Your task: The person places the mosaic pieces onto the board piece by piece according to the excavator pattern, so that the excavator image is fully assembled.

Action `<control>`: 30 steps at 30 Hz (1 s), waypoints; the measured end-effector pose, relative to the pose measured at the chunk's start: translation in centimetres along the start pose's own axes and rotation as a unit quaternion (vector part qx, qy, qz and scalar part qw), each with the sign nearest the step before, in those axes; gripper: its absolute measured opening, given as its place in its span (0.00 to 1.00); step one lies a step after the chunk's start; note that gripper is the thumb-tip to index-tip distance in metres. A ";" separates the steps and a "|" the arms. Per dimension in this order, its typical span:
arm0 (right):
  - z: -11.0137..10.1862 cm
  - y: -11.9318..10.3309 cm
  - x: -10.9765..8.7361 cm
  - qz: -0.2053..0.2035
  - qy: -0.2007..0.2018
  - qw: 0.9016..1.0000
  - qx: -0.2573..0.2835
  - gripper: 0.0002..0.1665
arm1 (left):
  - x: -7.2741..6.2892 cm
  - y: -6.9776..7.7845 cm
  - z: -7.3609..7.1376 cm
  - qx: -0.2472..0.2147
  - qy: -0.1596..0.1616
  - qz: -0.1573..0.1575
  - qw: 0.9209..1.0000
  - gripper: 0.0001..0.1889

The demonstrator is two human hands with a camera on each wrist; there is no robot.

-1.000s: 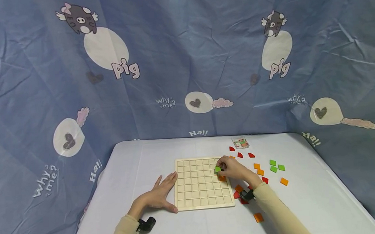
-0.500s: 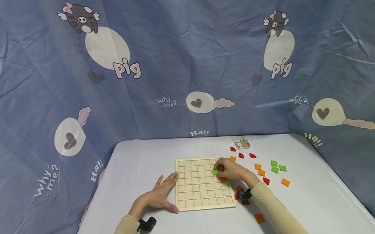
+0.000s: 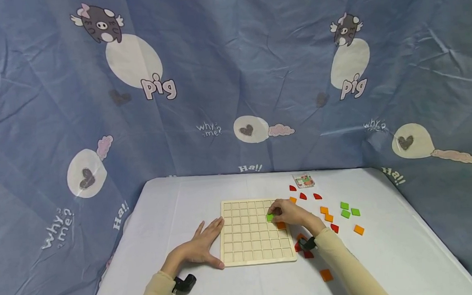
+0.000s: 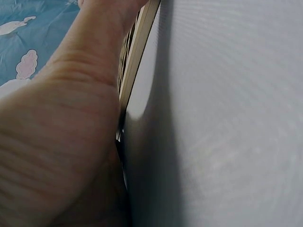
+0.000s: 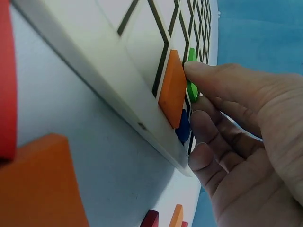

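Observation:
A wooden grid board (image 3: 247, 245) lies flat on the white table. My right hand (image 3: 290, 212) is over its right side and pinches a green square tile (image 5: 192, 87) between thumb and finger, at the grid. An orange square tile (image 5: 173, 90) sits at the board's right edge, and a small blue piece (image 5: 183, 126) shows behind it in the right wrist view. My left hand (image 3: 201, 245) rests at the board's left edge with fingers spread and thumb at the near left corner. In the left wrist view its wrist hides most of the board.
Right of the board lie loose green tiles (image 3: 355, 212), orange tiles (image 3: 358, 229) and red quarter-round pieces (image 3: 317, 196). Another orange tile (image 3: 326, 275) lies near my right forearm. A small clear packet (image 3: 303, 180) is at the far side. A blue printed cloth (image 3: 204, 159) hangs behind.
My right hand has moved slightly left and down with the green tile, bringing it to a grid cell left of the orange tile. My left hand has stayed in place.

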State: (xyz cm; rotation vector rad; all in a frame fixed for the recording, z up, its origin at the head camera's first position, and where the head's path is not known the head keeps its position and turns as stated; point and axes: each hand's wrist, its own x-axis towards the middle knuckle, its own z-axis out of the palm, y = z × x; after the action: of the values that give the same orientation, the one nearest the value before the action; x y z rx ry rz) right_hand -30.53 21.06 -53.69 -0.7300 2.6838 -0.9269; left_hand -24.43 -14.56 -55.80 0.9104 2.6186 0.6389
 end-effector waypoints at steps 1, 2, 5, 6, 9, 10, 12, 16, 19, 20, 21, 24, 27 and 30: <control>0.0 0.0 -0.1 0.003 0.000 1.000 0.001 0.11 | 0.0 0.0 0.1 -0.001 -0.001 0.000 1.000 0.71; 0.1 -0.1 -0.2 0.004 0.000 1.000 0.001 0.11 | -0.1 0.0 0.1 -0.002 -0.002 0.001 1.000 0.71; 0.1 -0.2 -0.4 0.000 0.005 1.000 -0.004 0.11 | -0.1 0.1 0.2 -0.005 -0.002 0.003 1.000 0.71; 0.0 -0.2 -0.5 0.000 0.008 1.000 -0.003 0.12 | -0.1 0.1 0.2 -0.005 -0.001 0.003 1.000 0.71; -0.3 -0.2 -1.0 -0.012 0.032 0.999 0.006 0.11 | -0.1 0.1 0.1 -0.002 0.002 0.002 1.000 0.71; -0.5 -0.1 -1.2 -0.012 0.044 0.999 0.008 0.10 | -0.1 0.1 0.1 -0.001 0.003 0.003 1.000 0.71; -1.0 0.3 -1.7 -0.009 0.070 0.997 0.017 0.08 | -0.1 0.0 0.0 0.003 0.004 0.005 1.000 0.70; -2.5 1.6 -3.3 0.015 0.118 0.992 0.028 0.06 | -0.1 0.0 0.0 0.003 0.003 0.010 1.000 0.70; -4.1 3.2 -4.6 0.036 0.145 0.988 0.029 0.08 | -0.2 0.0 -0.1 0.003 0.001 0.012 1.000 0.70; -4.6 3.8 -5.1 0.047 0.155 0.986 0.027 0.08 | -0.2 0.0 0.0 0.003 0.001 0.011 1.000 0.71; -5.1 4.5 -5.6 0.055 0.163 0.985 0.023 0.09 | -0.2 -0.1 0.0 0.004 0.001 0.011 1.000 0.71; -6.7 6.6 -7.2 0.091 0.190 0.977 0.013 0.12 | -0.2 -0.1 0.0 0.004 0.000 0.007 1.000 0.71; -7.9 8.7 -9.0 0.133 0.201 0.971 0.008 0.14 | -0.2 -0.1 0.1 -0.003 0.001 0.008 1.000 0.71; -8.7 10.5 -10.5 0.170 0.201 0.965 0.002 0.16 | -0.1 -0.1 0.1 -0.005 0.001 0.005 1.000 0.71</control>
State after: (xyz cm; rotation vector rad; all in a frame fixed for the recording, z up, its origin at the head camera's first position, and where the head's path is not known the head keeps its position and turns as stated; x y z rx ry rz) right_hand -28.57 38.16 -53.12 -0.0647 3.0097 -1.0777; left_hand -24.41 -14.69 -55.91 0.9199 2.6117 0.6534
